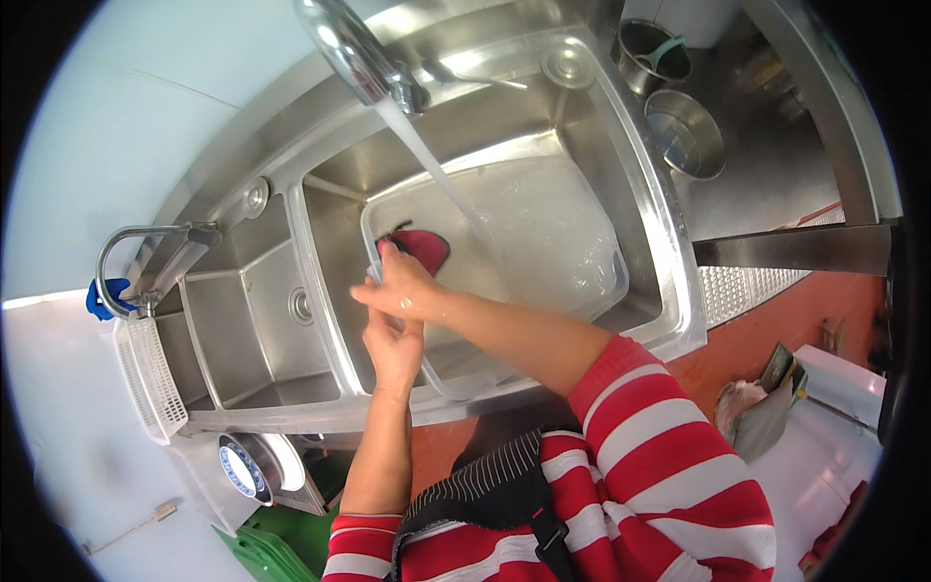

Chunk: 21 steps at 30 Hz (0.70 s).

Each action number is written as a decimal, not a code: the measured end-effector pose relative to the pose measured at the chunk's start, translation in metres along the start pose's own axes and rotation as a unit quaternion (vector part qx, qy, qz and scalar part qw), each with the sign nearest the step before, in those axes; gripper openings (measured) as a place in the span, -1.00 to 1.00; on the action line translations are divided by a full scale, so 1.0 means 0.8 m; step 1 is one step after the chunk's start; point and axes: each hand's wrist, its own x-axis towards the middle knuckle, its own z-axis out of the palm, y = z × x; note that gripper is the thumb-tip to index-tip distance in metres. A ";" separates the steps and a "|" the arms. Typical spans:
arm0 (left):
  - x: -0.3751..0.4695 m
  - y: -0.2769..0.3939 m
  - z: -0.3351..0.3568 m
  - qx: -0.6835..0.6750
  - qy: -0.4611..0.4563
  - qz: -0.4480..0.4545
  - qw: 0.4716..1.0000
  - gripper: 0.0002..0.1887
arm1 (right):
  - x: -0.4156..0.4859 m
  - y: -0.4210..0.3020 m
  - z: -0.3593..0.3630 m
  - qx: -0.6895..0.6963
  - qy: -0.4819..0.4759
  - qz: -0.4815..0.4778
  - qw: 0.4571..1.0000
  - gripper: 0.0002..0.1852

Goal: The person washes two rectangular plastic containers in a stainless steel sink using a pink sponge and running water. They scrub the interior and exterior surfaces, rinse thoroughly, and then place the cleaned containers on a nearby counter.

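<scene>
A clear plastic tub (622, 273) full of water sits in the right basin of a stainless steel sink (684, 320). Water pours into it from a chrome faucet (356, 58). My right hand (404, 284) is at the tub's left rim, its fingers at a red cloth item with dark edging (423, 249) that lies partly in the water. Just below it, my left hand (393, 349) is at the same rim, fingertips close to the right wrist. The right fingertips are partly hidden, so their hold on the cloth is unclear; the left grip is hidden too.
Left of the tub are further sink basins (302, 305), a second curved faucet (145, 231) and a white perforated plastic basket (149, 378). A metal pot (684, 134) and a metal bucket with a green-handled tool (644, 62) stand at the upper right. A metal utensil (480, 78) lies behind the basin.
</scene>
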 end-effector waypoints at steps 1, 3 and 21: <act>0.002 0.001 0.003 -0.011 0.027 0.079 0.996 -0.40 | -0.008 -0.006 -0.005 0.006 -0.032 0.036 0.999 -0.29; -0.006 0.020 -0.011 -0.017 -0.050 0.006 0.999 -0.37 | -0.006 -0.006 -0.009 0.008 0.017 0.046 0.999 -0.35; 0.008 0.062 -0.098 -0.034 0.036 0.146 0.988 -0.65 | -0.075 -0.097 -0.208 -0.041 -0.198 -0.055 0.978 -0.77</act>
